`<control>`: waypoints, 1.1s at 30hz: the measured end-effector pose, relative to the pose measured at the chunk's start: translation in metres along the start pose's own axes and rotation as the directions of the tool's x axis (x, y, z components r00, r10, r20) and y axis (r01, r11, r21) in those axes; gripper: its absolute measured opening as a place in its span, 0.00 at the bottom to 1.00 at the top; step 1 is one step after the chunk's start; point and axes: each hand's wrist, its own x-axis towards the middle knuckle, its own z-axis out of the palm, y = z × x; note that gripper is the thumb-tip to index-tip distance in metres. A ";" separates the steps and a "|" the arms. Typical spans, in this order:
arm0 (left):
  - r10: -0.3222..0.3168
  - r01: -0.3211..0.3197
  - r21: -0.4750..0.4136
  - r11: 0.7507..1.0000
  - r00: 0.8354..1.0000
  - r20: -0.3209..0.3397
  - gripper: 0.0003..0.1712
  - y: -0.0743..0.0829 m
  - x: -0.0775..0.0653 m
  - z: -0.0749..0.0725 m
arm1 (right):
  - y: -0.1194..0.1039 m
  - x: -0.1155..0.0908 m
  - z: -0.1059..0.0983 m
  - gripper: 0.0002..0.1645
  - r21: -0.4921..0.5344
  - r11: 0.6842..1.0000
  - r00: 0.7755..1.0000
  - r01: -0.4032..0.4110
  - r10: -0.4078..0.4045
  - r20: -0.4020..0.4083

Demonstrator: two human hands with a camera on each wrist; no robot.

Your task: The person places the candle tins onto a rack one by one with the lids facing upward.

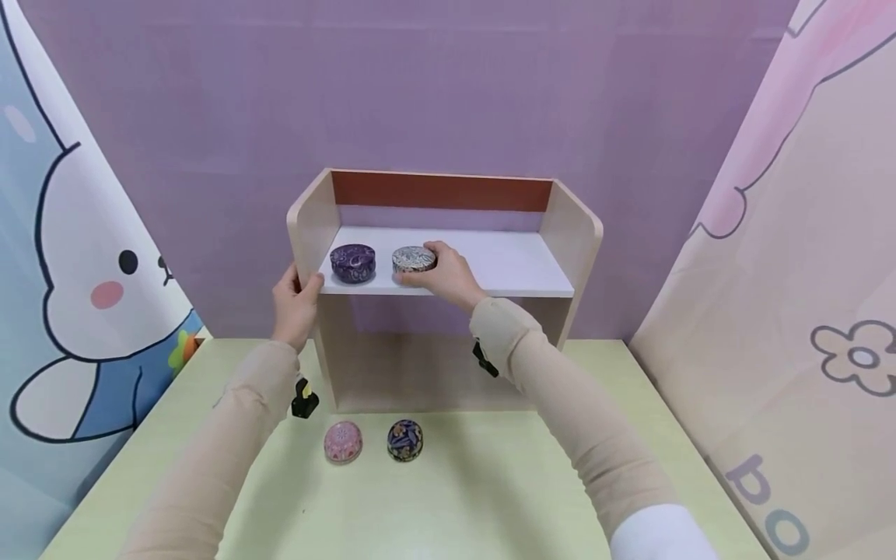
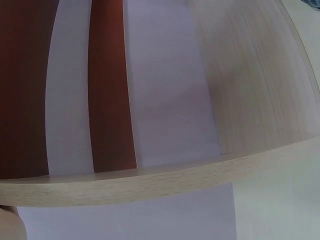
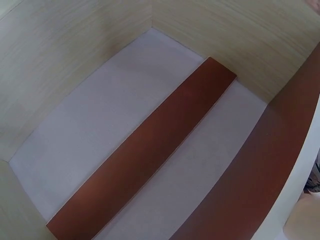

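My right hand (image 1: 453, 274) grips a round tin (image 1: 413, 259) with a black-and-white patterned lid, at the front of the white upper board (image 1: 500, 260). To its left on that board stands a dark purple patterned tin (image 1: 353, 264). With thumb and fingers on either side, my left hand (image 1: 292, 305) holds the left side panel (image 1: 305, 225) of the small wooden shelf. Only a bit of the left hand (image 2: 11, 224) shows at the corner of the left wrist view. In the right wrist view, part of the gripped tin (image 3: 314, 177) appears at the right edge.
On the pale green table (image 1: 476, 498), in front of the shelf, lie a pink patterned tin (image 1: 343, 442) and a dark blue floral tin (image 1: 405, 440). A reddish-brown back strip (image 1: 441, 190) spans the shelf top. Printed panels stand left and right, with a purple backdrop (image 1: 448, 93) behind.
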 end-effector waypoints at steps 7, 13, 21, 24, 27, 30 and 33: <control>-0.015 0.014 0.023 1.000 1.000 0.018 0.24 0.000 -0.002 0.001 | 0.005 -0.003 -0.002 0.54 0.020 1.000 1.000 0.002 -0.002 0.018; -0.010 0.009 0.017 1.000 1.000 0.024 0.24 0.000 -0.002 0.001 | 0.007 -0.006 -0.009 0.57 0.140 0.990 1.000 -0.001 -0.003 0.026; -0.012 0.012 0.029 1.000 1.000 0.002 0.22 0.000 -0.001 0.000 | 0.016 -0.017 -0.020 0.49 0.282 0.959 0.997 0.036 -0.017 -0.069; -0.009 0.010 0.035 0.999 1.000 -0.006 0.22 0.001 -0.001 0.000 | 0.019 -0.025 -0.022 0.39 0.314 0.945 0.986 0.088 -0.038 -0.163; -0.002 0.002 0.017 1.000 1.000 -0.009 0.22 0.003 0.001 0.001 | 0.021 -0.033 -0.025 0.31 0.317 0.939 0.968 0.130 -0.052 -0.244; 0.001 -0.001 -0.001 1.000 1.000 -0.010 0.22 0.002 0.001 0.001 | 0.027 -0.042 -0.024 0.27 0.310 0.939 0.961 0.146 -0.060 -0.271; -0.004 0.004 -0.004 1.000 1.000 -0.008 0.23 0.000 0.000 0.001 | 0.035 -0.051 -0.021 0.24 0.305 0.940 0.962 0.152 -0.071 -0.263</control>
